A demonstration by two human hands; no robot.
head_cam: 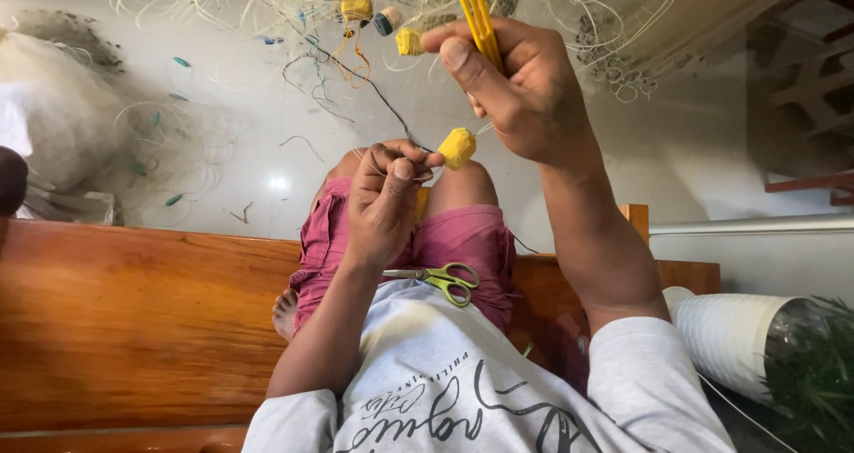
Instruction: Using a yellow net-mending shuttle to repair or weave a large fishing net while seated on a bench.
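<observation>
One head camera looks steeply down (close in) at the lap.

Scissors (443, 280) on lap, below float (457, 147)

Bright, soft daylight; a small glare spot on the floor (279, 184) left of centre; frame edges bend and blur slightly.

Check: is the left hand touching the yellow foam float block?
Touching. The head view shows the left hand's fingertips pressed against the yellow foam float block, with no gap.
</observation>
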